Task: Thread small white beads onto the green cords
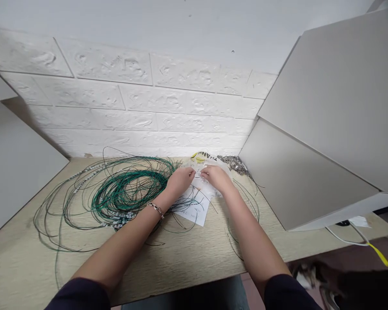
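My left hand (180, 180) has its fingers pinched together at the right end of the wire bundle; what it grips is too small to make out. Close by on the right, my right hand (214, 177) is also pinched, its held item too small to tell. A translucent plastic bag (224, 165) with black and yellow print lies beneath and behind both hands. Under the bag's front edge is a white paper (197, 215) with handwriting. Green and dark wires (116, 193) lie coiled on the left of the wooden table (181, 267), some with white pieces on them.
A heap of small metallic pieces (237, 165) lies at the back right. Loose wires (250, 200) curve beside my right forearm. Grey panels (310, 172) stand at the right, another panel (19, 163) at the left. A white brick-pattern wall (168, 103) closes the back.
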A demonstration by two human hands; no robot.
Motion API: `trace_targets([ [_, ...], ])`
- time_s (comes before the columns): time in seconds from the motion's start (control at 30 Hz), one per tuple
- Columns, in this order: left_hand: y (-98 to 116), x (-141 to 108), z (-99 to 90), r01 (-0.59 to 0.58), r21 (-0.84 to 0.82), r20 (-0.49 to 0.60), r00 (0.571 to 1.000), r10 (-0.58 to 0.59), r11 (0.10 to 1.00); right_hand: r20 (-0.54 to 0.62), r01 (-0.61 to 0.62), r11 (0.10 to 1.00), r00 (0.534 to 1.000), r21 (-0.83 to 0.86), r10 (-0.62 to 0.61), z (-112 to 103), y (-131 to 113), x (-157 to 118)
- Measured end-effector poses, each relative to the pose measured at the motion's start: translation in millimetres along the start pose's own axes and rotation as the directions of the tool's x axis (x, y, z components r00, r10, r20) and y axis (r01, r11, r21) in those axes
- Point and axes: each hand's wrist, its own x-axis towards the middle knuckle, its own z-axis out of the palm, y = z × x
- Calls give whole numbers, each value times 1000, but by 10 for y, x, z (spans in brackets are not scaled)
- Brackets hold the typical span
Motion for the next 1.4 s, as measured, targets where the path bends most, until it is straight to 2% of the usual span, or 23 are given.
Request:
trace_targets([
  [0.2,29,-23,-18,-30,15,12,999,30,999,-25,-29,999,999,-42,28,57,33,49],
  [0.43,34,-27,-39,-22,28,9,1000,22,999,-80,-121,988,990,-98,113,68,46,48],
  [0.5,30,-21,-36,-11,29,6,1000,10,1000,-89,-82,993,993,-89,74,27,-1,20],
  [0.63,18,-15,-11,3,28,9,1000,-4,1000,-135,129,991,982,-25,-132,-34,-159,-24],
  [0.7,13,-18,-2,-1,30,9,1000,0,1000,-121,165,986,978,-37,-168,-27,-203,-22],
  [0.83,15,-25,-7,-15,44,21,1000,14,999,-82,140,988,986,-66,-145,38,-142,14],
  [1.1,33,-37,-44,-14,78,23,1000,12,997,-122,88,995,988,-36,-92,148,-38,79],
  [1.4,62,-45,-73,-8,69,7,1000,8,998,-142,16,992,990,123,2,117,19,51],
])
